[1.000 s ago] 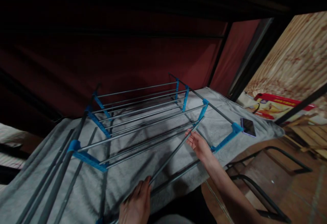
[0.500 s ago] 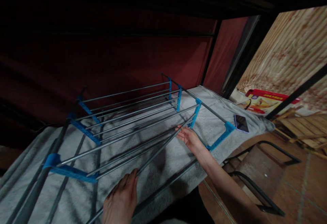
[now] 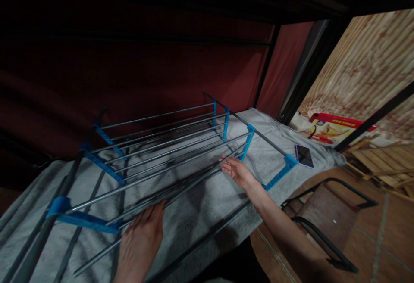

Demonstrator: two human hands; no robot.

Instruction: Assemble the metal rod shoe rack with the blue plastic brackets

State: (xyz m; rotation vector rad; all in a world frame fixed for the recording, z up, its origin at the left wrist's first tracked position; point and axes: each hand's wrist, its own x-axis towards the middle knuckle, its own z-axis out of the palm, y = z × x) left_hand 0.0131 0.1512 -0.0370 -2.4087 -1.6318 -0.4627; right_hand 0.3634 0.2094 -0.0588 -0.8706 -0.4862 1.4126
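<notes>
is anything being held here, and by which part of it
A grey rod: the left hand grips it short of its near end; the right hand pinches it toward its far end.

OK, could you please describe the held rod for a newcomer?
On the grey cloth rests a blue-jointed rack. At its near side, the rod runs under the left hand to the right hand. Unlike its parallel neighbours, it slants, its left end free.
</notes>
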